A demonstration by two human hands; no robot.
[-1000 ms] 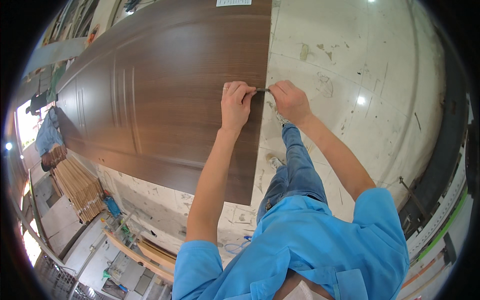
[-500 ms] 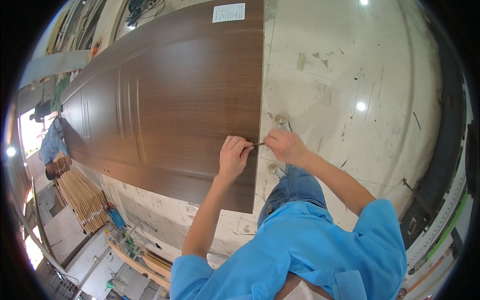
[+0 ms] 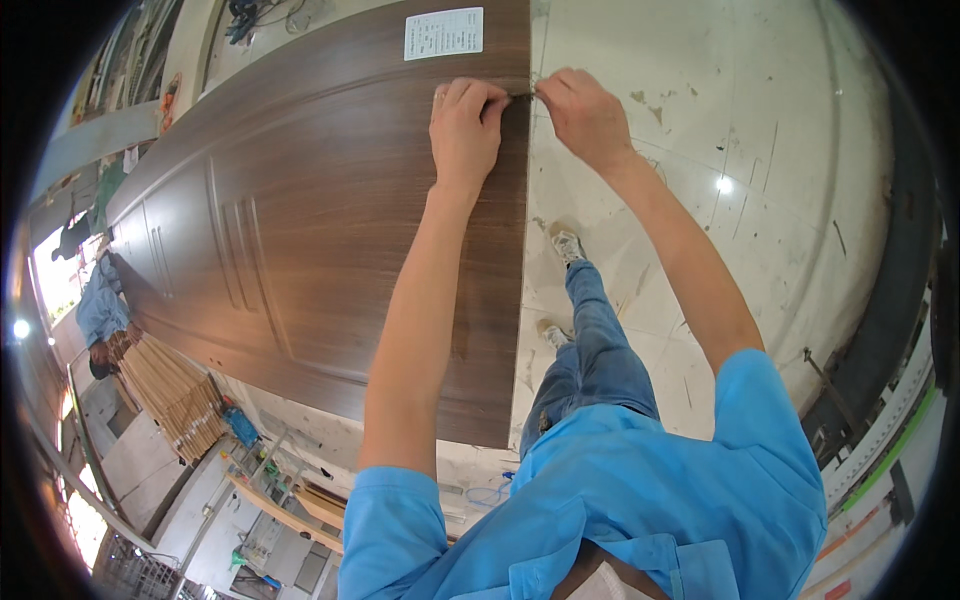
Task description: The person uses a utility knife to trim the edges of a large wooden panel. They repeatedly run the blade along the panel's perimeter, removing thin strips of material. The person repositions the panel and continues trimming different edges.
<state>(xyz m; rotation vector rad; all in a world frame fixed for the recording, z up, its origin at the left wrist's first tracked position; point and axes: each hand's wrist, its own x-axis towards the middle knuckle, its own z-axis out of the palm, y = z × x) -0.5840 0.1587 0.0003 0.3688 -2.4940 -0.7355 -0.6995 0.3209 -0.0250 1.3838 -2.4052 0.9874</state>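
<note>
Head camera, looking down: both hands have just gone farther out along the side of a big brown board [image 3: 390,200]. Half a second ago they were lower, much closer to the blue shirt [image 3: 640,510]. Now the arms reach out long, and the hands are near the white paper [image 3: 444,34] that lies on the board.

The left hand [image 3: 465,130] is over the board. Its thumb and finger are pinched tight on one end of a small dark strip [image 3: 521,96]. The right hand [image 3: 590,115] is out past the edge, above the pale floor [image 3: 690,290], and its fingertips are pinched on the other end. So the strip sits between the two hands, right by the board's long edge. I can't tell if it touches the board, and it is too small to see just what it is.

The hands hold the strip as they did before; only the place is new. To me, that means the work is now at a spot farther up the edge. The shoes [image 3: 566,243] are on the floor, just beside the board.
</note>
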